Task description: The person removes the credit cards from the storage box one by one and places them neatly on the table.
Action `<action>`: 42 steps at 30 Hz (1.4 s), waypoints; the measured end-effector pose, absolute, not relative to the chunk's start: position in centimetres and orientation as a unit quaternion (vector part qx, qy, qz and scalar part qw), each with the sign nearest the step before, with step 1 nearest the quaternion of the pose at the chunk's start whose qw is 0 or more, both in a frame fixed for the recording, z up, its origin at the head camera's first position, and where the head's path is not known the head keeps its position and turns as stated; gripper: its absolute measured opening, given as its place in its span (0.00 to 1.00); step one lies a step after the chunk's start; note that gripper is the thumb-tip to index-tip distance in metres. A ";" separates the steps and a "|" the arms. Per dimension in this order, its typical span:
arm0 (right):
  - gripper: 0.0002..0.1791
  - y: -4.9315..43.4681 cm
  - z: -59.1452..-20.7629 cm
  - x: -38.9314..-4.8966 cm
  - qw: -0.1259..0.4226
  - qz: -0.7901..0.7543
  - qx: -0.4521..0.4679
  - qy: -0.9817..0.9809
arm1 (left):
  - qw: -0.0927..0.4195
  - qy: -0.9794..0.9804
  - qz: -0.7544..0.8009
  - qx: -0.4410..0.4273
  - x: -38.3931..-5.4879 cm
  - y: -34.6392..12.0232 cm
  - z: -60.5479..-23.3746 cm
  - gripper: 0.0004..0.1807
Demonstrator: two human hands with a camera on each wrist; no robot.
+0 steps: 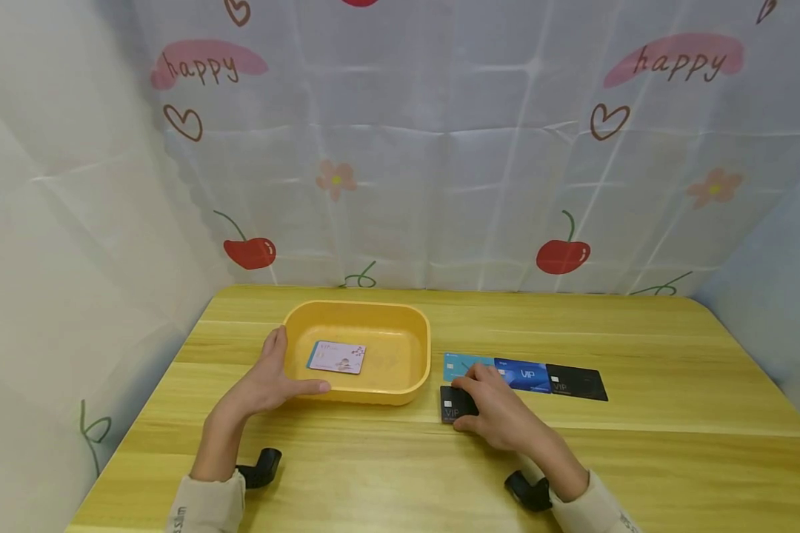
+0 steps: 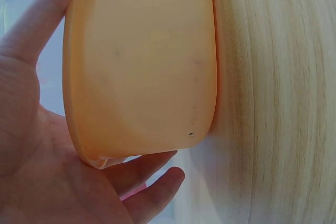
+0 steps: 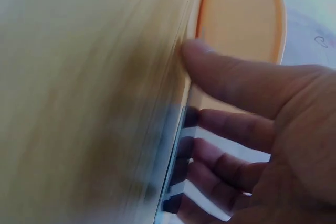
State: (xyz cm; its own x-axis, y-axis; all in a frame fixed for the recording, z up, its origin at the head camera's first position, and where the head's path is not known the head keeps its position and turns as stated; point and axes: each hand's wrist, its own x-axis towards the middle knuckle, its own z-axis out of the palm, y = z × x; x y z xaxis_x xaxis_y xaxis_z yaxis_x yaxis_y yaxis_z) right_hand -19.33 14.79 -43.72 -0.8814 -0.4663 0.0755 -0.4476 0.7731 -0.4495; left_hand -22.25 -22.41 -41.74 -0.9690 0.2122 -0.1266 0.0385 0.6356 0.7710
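Note:
A yellow plastic basin [image 1: 413,392] sits on the table with a pale pink VIP card [image 1: 336,357] inside, lying over the edge of a blue one. My left hand [image 1: 267,377] holds the basin's near left corner, thumb across the front rim and fingers around the end wall, as the left wrist view also shows. To the right of the basin, my right hand [image 1: 496,414] spans a black VIP card [image 1: 448,405] lying on the table, thumb at its near edge and fingertips at its far edge. The hand covers that card's right part.
Behind the right hand, a light blue card [image 1: 456,366], a blue VIP card [image 1: 528,375] and another black VIP card [image 1: 578,383] lie in a row. A patterned white curtain [image 1: 440,185] hangs behind the wooden table [image 1: 373,474]. Black wrist mounts show at both sleeves.

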 end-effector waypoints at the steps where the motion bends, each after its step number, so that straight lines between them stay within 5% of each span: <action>1: 0.27 14.7 -43.8 -19.3 0.019 -0.231 -0.242 0.942 | 0.103 0.898 0.421 0.070 -22.2 -22.4 -41.7 0.76; 42: 0.26 15.1 -43.2 -19.0 0.011 -0.213 -0.137 0.967 | 0.094 0.896 0.427 0.073 -22.0 -22.1 -41.2 0.76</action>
State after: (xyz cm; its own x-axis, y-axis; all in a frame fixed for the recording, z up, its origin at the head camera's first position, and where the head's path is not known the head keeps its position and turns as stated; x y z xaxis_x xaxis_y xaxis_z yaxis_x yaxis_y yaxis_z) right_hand -19.05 15.11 -43.20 -0.9623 -0.2694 0.0369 -0.2600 0.8720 -0.4148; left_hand -22.03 -22.09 -41.22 -0.9716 0.2114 -0.1067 0.0505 0.6252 0.7788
